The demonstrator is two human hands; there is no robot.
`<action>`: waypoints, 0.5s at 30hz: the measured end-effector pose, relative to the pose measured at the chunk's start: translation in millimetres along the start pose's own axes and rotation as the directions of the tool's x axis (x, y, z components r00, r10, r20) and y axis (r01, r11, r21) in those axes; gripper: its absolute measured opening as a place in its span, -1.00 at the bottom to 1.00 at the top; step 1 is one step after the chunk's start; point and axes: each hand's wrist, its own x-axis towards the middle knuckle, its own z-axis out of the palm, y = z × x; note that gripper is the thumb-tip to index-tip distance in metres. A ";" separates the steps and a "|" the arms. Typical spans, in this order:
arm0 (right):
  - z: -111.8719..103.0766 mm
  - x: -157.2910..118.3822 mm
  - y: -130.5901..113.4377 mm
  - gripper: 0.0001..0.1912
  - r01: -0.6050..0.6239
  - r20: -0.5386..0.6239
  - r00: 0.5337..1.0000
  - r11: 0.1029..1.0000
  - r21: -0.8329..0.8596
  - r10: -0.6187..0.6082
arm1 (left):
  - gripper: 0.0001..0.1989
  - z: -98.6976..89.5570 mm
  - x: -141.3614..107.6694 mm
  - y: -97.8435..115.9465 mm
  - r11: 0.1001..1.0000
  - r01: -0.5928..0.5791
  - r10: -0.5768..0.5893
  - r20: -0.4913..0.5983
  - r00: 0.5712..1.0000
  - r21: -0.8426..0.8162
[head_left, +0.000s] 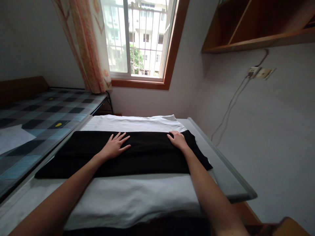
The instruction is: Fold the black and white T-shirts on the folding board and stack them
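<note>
A black garment, folded into a long flat strip, lies crosswise on top of white cloth. My left hand rests flat on it left of the middle, fingers spread. Near the garment's far right edge lies my right hand, palm down, its fingers lightly bent over the black fabric and nothing visible in its grasp. White cloth, which looks like a shirt, shows beyond the black garment, and more of it spreads out on the near side. Both pieces lie on a grey-white table.
To the left stands a bed with a checked mattress and a white sheet on it. A curtain hangs beside the barred window. On the right wall are a wooden shelf and a socket with a cable.
</note>
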 end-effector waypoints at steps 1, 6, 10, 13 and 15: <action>0.1 0.1 0.2 -0.60 0.000 0.000 1.000 1.000 0.001 0.000 | -0.33 -0.1 0.0 0.1 1.000 0.000 0.000 0.002 1.000 0.000; -0.2 0.1 0.3 -0.60 0.004 0.004 1.000 1.000 -0.003 -0.004 | -0.31 -0.9 -0.2 0.9 1.000 0.000 0.000 0.006 1.000 -0.007; -0.3 -0.3 -0.2 -0.59 0.000 0.002 1.000 1.000 -0.001 0.000 | -0.31 -1.1 -0.4 1.2 1.000 0.001 -0.001 0.005 1.000 -0.007; 0.2 -0.2 -0.1 -0.59 0.002 0.002 1.000 1.000 -0.001 -0.002 | -0.32 -1.4 -0.6 1.3 1.000 0.002 -0.002 0.007 1.000 -0.004; 0.6 0.1 0.2 -0.60 0.002 0.003 1.000 1.000 -0.004 -0.002 | -0.32 -1.8 -0.7 1.5 1.000 0.002 -0.002 0.008 1.000 -0.002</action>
